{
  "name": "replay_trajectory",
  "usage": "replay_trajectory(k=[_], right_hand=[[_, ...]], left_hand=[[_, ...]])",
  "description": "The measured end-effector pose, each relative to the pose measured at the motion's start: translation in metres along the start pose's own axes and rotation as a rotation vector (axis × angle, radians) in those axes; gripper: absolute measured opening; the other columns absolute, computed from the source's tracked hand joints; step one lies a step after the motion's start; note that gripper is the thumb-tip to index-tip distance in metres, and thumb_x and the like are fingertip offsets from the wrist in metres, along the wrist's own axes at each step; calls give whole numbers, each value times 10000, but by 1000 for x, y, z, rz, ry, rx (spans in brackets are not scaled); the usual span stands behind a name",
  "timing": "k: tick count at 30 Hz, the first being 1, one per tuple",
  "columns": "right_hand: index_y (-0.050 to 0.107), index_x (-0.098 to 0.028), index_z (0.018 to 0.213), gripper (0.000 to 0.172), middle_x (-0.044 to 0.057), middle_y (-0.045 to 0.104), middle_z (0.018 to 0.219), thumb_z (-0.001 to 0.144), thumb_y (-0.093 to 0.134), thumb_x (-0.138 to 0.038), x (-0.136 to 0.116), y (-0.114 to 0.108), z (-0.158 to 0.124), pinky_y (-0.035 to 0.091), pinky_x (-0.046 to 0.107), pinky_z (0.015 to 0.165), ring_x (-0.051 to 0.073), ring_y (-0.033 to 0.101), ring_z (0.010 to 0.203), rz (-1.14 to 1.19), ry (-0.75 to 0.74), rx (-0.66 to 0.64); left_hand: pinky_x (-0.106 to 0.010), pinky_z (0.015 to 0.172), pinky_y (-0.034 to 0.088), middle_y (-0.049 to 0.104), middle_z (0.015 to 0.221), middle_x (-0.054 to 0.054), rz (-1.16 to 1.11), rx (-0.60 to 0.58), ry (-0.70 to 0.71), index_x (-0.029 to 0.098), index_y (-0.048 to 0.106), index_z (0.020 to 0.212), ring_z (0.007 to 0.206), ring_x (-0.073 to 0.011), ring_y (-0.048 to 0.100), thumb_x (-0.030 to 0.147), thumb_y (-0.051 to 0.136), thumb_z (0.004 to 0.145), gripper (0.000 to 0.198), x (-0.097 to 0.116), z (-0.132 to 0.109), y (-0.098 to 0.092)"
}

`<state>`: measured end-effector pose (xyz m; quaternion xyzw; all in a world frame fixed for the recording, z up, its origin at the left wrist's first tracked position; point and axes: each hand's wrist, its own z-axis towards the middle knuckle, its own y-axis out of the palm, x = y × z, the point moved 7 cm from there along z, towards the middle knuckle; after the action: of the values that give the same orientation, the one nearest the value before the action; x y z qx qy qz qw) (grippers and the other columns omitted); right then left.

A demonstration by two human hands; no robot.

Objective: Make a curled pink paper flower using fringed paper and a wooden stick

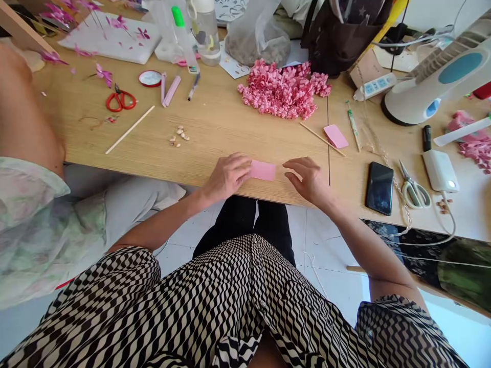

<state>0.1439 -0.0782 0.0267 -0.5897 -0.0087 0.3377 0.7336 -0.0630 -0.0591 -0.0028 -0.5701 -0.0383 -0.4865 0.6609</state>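
Note:
A small pink paper slip [264, 170] lies near the front edge of the wooden table [215, 128]. My left hand [228, 176] pinches its left end with curled fingers. My right hand [309, 180] hovers just right of the slip, fingers bent and apart, holding nothing that I can see. A second pink slip [335, 136] lies farther right beside a thin wooden stick [321, 139]. Behind them sits a pile of pink rolled paper pieces [284, 90].
Red scissors [120, 99], a long wooden stick [129, 130], a tape roll [150, 78] and some seeds [179, 137] lie at left. A black phone [379, 187], white scissors [413, 189], a glue gun [439, 171] and a fan [441, 76] are at right. Another person's arm [23, 112] is at far left.

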Motion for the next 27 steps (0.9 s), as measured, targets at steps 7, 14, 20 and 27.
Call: replay_trajectory(k=[7, 14, 20, 27], right_hand=[[657, -182, 1160, 314, 114, 676, 1186, 946, 492, -342, 8, 19, 8, 494, 440, 970, 237, 591, 1107, 49, -56, -2], [704, -174, 1012, 225, 123, 702, 1007, 867, 539, -220, 107, -28, 23, 477, 459, 916, 271, 604, 979, -261, 347, 184], [699, -107, 1047, 299, 199, 659, 1110, 883, 457, -169, 159, -27, 38, 465, 416, 819, 304, 555, 1030, -540, 584, -6], [665, -81, 1035, 328, 233, 634, 1090, 906, 369, -141, 157, -20, 36, 433, 413, 774, 308, 531, 1003, -634, 567, 11]], left_hand=[[-549, 1094, 255, 501, 1449, -156, 286, -154, 157, 155, 498, 1385, 1347, -329, 445, 451, 462, 967, 513, 15, -22, 34], [-518, 1041, 339, 569, 1386, -136, 413, -68, 223, 151, 539, 1339, 1287, -310, 509, 451, 447, 978, 479, 20, -25, 35], [-492, 993, 375, 610, 1339, -123, 449, -8, 255, 134, 580, 1275, 1234, -303, 548, 445, 469, 973, 447, 24, -26, 34], [-445, 954, 415, 671, 1249, -94, 448, 87, 308, 145, 629, 1180, 1188, -276, 581, 387, 522, 956, 346, 25, -28, 33]])
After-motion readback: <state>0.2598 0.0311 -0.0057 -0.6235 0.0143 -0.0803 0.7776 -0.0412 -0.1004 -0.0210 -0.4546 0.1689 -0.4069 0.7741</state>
